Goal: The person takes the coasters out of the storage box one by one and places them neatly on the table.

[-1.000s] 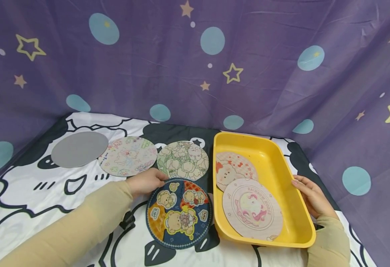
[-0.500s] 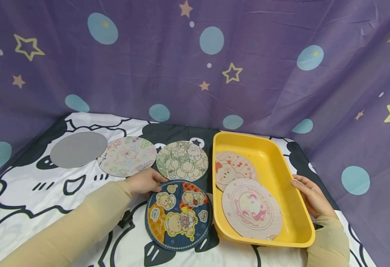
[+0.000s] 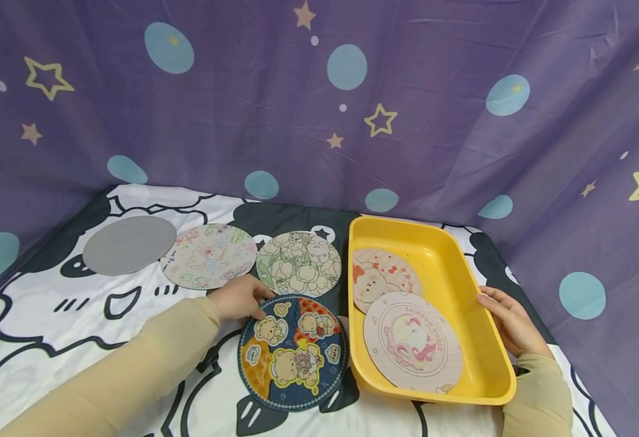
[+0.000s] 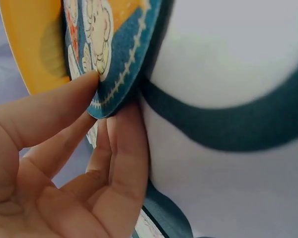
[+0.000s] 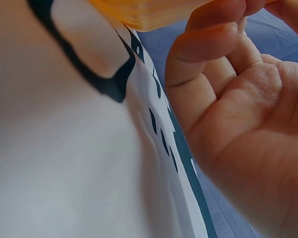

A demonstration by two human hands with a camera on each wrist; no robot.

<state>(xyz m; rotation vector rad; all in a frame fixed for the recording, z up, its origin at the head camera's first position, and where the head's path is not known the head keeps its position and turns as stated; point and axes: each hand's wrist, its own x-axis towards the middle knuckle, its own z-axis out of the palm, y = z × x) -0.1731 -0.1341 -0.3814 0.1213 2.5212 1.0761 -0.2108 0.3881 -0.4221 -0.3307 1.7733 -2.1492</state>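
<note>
My left hand pinches the upper left edge of a dark blue round mat printed with bears. In the left wrist view, the thumb lies on its printed face and fingers are beneath it. My right hand holds the right rim of a yellow tray; in the right wrist view its fingers curl by the tray's underside. Inside the tray, a pink unicorn mat overlaps a pink mat with a red bow.
Behind the left hand, a green floral mat, a pastel mat and a plain grey disc lie in a row on the black-and-white cloth. A purple curtain hangs behind.
The blue mat has shifted slightly towards the person, and the left fingers have moved a little over its edge. The right hand and the tray have stayed put.
</note>
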